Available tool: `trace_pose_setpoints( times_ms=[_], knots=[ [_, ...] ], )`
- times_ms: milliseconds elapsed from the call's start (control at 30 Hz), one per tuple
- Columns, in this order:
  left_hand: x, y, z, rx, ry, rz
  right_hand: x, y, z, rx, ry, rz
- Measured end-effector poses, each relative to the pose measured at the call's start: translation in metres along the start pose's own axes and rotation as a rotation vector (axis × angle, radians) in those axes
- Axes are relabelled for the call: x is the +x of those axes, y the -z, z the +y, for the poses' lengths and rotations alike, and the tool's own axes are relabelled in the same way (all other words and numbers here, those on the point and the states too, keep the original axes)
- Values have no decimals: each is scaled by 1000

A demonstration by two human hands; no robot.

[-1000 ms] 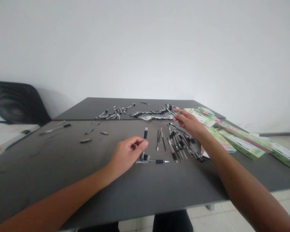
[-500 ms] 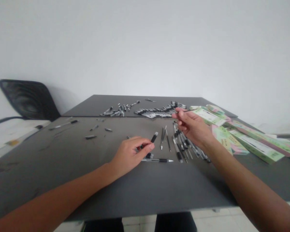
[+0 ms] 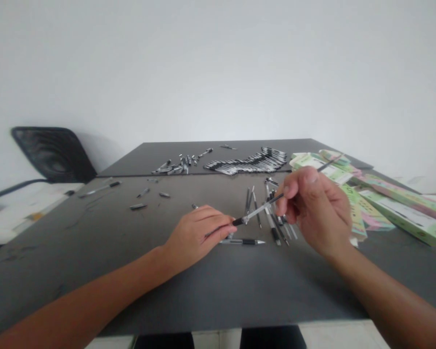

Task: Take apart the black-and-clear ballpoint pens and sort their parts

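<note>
My left hand (image 3: 199, 230) is closed in a pinch around a pen barrel (image 3: 237, 221) with a black grip; most of the barrel is hidden by the fingers. My right hand (image 3: 312, 206) pinches a thin, dark and clear pen refill (image 3: 259, 209). The refill slants down to the left, its lower end meeting the barrel at my left fingertips, and its far end sticks out past my right fingers. Below my left fingertips a pen (image 3: 244, 241) with a black grip lies on the table. Several pens and refills (image 3: 275, 228) lie beside my right hand, partly covered by it.
A long row of pens (image 3: 250, 164) lies at the back of the dark table (image 3: 203, 300). Small pen parts (image 3: 174, 166) are heaped to its left, with loose parts (image 3: 138, 206) nearer. Green and pink boxes (image 3: 403, 218) cover the right side. A black chair (image 3: 53, 150) stands at left.
My right hand has moved nearer and to the right, and its refill now meets the barrel in my left hand. The barrel has tipped from pointing up to pointing right. The view has shifted slightly.
</note>
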State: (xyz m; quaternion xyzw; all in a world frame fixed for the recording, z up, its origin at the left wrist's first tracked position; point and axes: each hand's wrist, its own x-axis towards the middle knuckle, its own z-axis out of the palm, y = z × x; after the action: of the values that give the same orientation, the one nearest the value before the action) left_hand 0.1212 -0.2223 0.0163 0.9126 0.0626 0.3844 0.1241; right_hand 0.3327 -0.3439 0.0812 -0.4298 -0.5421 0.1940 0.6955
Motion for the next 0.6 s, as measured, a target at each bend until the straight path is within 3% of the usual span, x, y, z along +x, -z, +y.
trace_pose_setpoints(
  times_ms=[600],
  knots=[
    [-1, 3, 2, 19, 38, -37, 0, 3, 5, -75, 15, -44]
  ],
)
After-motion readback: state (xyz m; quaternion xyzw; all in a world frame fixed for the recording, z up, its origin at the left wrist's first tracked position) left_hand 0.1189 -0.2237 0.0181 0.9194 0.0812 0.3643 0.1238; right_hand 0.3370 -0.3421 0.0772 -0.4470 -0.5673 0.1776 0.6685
